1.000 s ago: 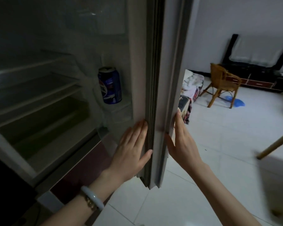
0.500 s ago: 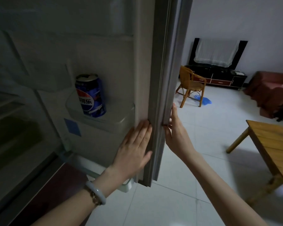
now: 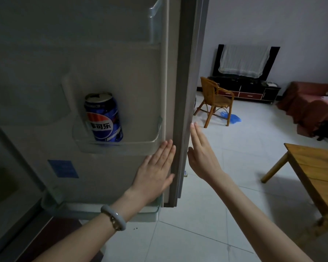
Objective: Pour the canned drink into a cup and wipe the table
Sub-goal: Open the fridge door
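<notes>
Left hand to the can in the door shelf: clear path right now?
Probably yes. The left hand lies flat on the open fridge door, just below the shelf; the can stands exposed above its rim.

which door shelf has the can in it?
The middle door shelf, level with the left hand, holds the blue can. The top shelf and bottom shelf show no can.

The can is glossy printed metal in a clear plastic door shelf. The fridge door liner is smooth, matt plastic. At 3 o'clock the bench is bare, grained wood; the floor is smooth pale tile; the chair looks like woven cane.
</notes>
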A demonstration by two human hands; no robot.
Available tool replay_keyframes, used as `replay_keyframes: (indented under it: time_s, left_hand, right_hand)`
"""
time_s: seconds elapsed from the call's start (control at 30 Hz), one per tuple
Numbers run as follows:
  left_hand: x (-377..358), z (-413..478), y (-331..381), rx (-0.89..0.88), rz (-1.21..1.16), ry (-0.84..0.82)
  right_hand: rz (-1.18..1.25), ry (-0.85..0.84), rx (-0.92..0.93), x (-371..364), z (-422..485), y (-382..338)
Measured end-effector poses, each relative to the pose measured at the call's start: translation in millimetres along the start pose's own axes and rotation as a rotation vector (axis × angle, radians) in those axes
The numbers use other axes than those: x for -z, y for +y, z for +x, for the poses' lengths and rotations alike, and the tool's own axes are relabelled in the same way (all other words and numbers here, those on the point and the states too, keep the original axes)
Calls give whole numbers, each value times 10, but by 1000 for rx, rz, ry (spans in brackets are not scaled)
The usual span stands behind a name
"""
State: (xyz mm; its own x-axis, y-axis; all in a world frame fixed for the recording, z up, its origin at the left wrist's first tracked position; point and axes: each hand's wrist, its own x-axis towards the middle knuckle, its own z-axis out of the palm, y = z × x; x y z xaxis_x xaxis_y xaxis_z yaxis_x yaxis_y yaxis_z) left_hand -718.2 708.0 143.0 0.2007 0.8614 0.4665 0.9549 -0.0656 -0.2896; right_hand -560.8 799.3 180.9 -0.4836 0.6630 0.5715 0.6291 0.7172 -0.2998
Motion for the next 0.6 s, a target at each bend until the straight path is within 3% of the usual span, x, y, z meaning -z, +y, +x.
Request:
replay_keyframes:
  time_s: [0.23,0.6]
  left_hand:
    - [-227,248,-86,54,-54,-79]
    - [-917,-371,-156,291,-146,-562]
  right_hand:
    - [263,-208,0,-176,277,64]
    - [266,-335,63,-536,1082,498]
